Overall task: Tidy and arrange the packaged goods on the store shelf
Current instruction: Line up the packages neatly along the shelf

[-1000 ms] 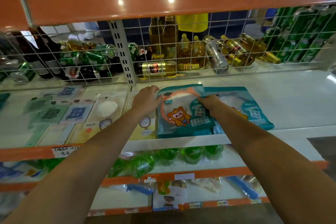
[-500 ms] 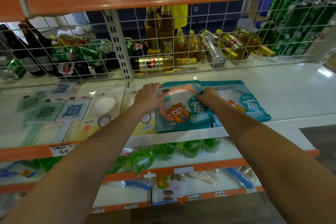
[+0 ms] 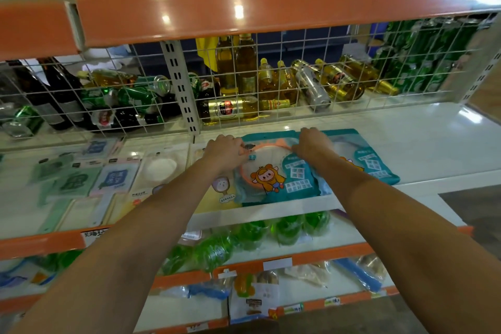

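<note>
Nearest, both forearms reach in over the shelf (image 3: 406, 149). The left hand (image 3: 226, 150) and right hand (image 3: 311, 144) have crept from the middle of the teal packet (image 3: 273, 173) to its far edge, fingers curled and pinching it. It lies flat, overlapping a second packet (image 3: 374, 163). Probably squaring the pile. Behind, bottles (image 3: 244, 68) crowd the wire mesh.

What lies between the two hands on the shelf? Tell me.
In the head view, the top of the teal cartoon packet, with its orange ring, spans the gap between the left hand and the right hand; both hands rest on it.
</note>
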### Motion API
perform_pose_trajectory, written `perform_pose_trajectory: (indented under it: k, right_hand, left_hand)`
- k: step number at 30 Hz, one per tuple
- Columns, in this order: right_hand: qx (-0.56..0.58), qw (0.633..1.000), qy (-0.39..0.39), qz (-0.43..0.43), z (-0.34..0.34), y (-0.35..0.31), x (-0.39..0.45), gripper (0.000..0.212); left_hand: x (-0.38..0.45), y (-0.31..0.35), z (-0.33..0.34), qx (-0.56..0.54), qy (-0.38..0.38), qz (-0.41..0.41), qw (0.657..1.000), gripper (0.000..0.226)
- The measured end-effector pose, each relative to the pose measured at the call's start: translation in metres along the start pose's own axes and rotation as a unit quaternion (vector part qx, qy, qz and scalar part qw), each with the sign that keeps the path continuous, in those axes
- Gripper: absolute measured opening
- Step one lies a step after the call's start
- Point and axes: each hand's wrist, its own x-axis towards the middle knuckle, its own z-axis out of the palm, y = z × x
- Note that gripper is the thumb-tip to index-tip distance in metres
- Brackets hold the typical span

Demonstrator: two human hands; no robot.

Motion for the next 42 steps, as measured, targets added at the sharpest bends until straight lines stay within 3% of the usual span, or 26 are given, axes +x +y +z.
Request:
perform_pose_trajectory:
  k: [5,8,15,19,28,32,42]
  right_hand:
    - [-0.066,0.993,0.048,-0.089,-0.014,-0.024,-0.001,0.046]
    - [-0.083,0.987,0.038,-0.131,-0.014,-0.037,-0.008,0.052]
    - [-0.113,0.970,-0.030,-0.214,0.002,-0.068,-0.022,0.050]
    - [-0.108,0.959,-0.054,-0.258,0.011,-0.097,-0.028,0.047]
    - [-0.094,0.922,-0.071,-0.368,0.039,-0.194,-0.065,0.053]
    - [-0.099,0.905,-0.080,-0.406,0.050,-0.241,-0.088,0.055]
    - [-0.102,0.897,-0.091,-0.421,0.087,-0.366,-0.151,0.055]
  left_hand:
    - [-0.005,-0.009,-0.026,0.006,0.038,0.015,0.999,0.048]
    - [-0.013,-0.017,-0.034,0.001,0.049,0.010,0.999,0.047]
    - [-0.041,-0.038,-0.030,-0.009,-0.030,-0.065,0.997,0.050]
    - [-0.069,-0.058,-0.032,-0.031,-0.038,-0.111,0.993,0.046]
    - [-0.150,-0.130,-0.038,-0.032,-0.004,-0.225,0.974,0.047]
    - [-0.186,-0.166,-0.045,-0.020,-0.021,-0.275,0.961,0.057]
    - [-0.272,-0.262,-0.053,0.011,-0.050,-0.315,0.948,0.060]
